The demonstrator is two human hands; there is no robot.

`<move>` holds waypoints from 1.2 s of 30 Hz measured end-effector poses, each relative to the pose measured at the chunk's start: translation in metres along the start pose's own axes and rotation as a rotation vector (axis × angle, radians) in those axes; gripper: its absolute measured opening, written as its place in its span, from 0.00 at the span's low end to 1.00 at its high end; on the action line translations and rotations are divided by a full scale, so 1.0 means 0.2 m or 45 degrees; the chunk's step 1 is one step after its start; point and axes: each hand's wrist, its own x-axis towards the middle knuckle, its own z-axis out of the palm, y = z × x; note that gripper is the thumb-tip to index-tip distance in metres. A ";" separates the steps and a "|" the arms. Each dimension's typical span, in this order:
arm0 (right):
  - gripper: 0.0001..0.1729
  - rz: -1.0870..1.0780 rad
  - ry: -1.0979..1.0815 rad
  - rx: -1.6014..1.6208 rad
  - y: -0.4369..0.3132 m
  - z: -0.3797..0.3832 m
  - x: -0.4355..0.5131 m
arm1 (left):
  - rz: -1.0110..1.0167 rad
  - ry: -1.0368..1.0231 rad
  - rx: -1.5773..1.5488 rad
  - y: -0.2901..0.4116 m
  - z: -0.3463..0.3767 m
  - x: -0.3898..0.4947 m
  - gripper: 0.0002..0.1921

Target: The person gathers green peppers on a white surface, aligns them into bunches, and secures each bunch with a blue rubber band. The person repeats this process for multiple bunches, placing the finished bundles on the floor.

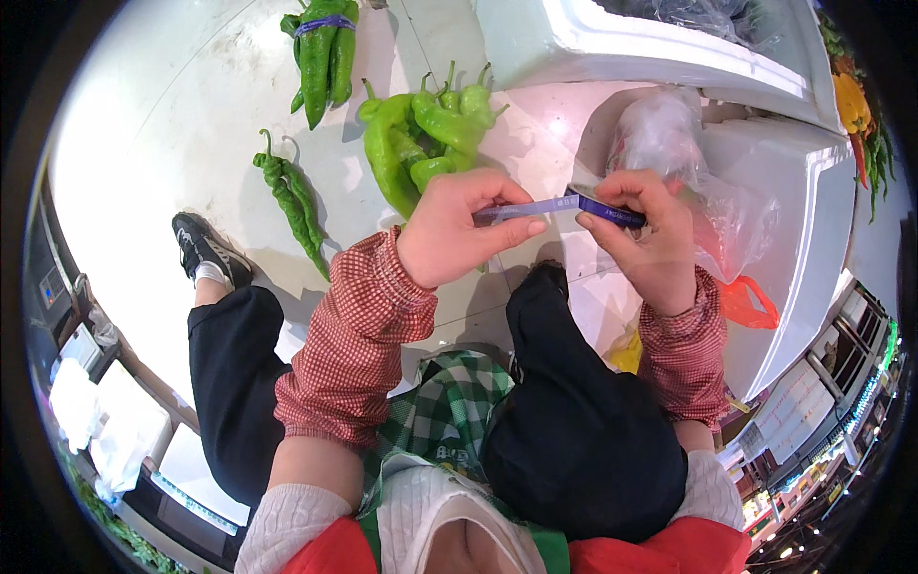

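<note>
My right hand grips a roll of purple tape between thumb and fingers. A strip of the tape stretches from the roll to my left hand, which pinches its other end. Light green peppers lie in a loose pile on the tiled floor just beyond my left hand. A bundle of darker green peppers, bound with a purple band, lies farther off. To the left of the pile are thin, wrinkled green peppers, apart from the rest.
White foam boxes stand at the right, one holding clear plastic bags. A clear plastic bag and a red bag lie against the near box. Something yellow is on the floor under my right forearm. My shoe rests at the left.
</note>
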 end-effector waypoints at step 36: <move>0.22 -0.249 -0.922 -0.111 -1.44 -0.04 -0.70 | 0.682 0.764 0.442 0.46 0.48 -1.84 0.17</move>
